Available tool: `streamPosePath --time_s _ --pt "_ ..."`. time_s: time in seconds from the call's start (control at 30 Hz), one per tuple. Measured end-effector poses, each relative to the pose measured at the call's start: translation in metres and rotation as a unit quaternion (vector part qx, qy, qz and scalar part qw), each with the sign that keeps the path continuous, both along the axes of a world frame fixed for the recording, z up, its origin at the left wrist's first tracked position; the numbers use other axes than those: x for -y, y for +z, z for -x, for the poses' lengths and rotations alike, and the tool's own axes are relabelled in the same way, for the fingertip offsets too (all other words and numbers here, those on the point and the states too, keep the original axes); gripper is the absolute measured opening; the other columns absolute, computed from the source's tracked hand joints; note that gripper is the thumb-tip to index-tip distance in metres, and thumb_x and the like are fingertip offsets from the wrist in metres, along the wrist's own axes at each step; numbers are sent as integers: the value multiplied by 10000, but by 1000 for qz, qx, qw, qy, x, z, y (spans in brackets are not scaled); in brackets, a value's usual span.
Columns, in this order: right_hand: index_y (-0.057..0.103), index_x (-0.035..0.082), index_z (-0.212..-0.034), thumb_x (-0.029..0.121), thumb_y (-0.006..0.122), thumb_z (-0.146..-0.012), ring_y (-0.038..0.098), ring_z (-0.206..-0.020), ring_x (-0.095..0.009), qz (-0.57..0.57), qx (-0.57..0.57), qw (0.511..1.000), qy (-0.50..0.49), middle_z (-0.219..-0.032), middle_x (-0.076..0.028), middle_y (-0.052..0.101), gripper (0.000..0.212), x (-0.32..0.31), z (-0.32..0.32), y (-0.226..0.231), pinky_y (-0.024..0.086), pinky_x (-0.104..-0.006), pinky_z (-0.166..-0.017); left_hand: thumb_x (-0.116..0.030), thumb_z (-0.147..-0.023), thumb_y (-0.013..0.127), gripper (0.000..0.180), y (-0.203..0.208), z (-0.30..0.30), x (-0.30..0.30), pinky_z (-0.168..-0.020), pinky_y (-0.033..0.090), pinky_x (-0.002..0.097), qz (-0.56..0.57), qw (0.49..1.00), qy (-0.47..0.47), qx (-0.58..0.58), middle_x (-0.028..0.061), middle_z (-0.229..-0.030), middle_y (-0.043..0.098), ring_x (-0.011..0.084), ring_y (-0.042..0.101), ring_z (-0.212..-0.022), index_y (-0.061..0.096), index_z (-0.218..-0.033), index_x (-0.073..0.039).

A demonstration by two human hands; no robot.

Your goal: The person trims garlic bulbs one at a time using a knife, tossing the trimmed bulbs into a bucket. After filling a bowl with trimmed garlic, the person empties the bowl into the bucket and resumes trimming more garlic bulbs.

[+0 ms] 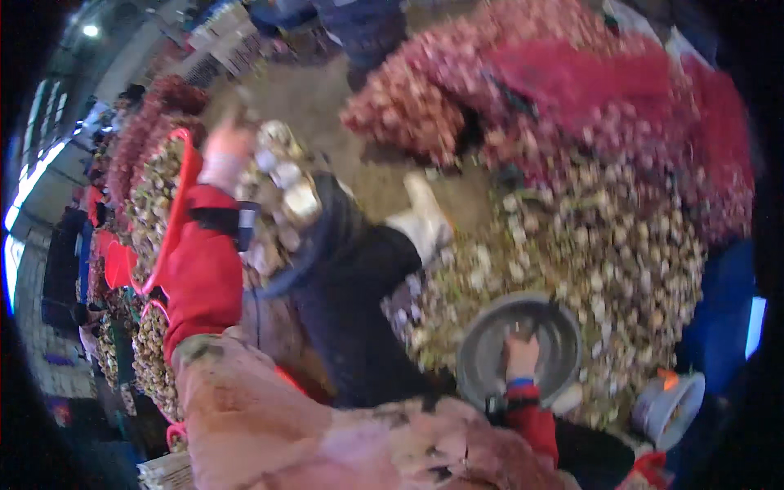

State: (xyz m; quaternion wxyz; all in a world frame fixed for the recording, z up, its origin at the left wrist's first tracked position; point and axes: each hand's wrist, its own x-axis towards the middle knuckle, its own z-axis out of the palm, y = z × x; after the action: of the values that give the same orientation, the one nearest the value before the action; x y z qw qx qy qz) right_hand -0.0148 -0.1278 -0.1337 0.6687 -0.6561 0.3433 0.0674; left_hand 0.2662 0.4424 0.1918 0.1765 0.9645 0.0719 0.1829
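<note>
A grey round basin (pixel 480 347) is being bordered, on its far and right sides, by a broad heap of pale, garlic-like bulbs (pixel 621 269). Inside the basin, the right hand (pixel 522 359) is being held partly curled; whether anything is being gripped cannot be told. Well left of and beyond the basin, the left hand (pixel 232 139) is being blurred near whitish bulbs (pixel 286 175); its opening and hold cannot be told. Steadiness is probably being helped by the basin being kept level; for rolling bulbs, a light, rounded grip is being favoured.
</note>
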Motion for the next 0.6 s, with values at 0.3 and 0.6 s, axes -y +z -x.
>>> streamPosePath --time_s 0.3,0.6 --pt "643 12 -986 94 677 -768 585 -786 -159 19 44 999 -9 -871 -46 627 235 20 30 47 471 -297 -718 -104 -820 641 376 -126 258 176 -939 460 328 255 954 -47 -152 136 -1152 654 240 612 -1082 617 -1188 -33" --pt "588 11 -1100 75 630 -824 573 -802 -165 92 56 992 -66 -934 -54 598 286 52 79 46 473 -297 -708 -240 -724 666 458 -358 281 223 -760 504 466 26 868 -367 -334 167 -941 615 359 617 -919 590 -1167 -150"
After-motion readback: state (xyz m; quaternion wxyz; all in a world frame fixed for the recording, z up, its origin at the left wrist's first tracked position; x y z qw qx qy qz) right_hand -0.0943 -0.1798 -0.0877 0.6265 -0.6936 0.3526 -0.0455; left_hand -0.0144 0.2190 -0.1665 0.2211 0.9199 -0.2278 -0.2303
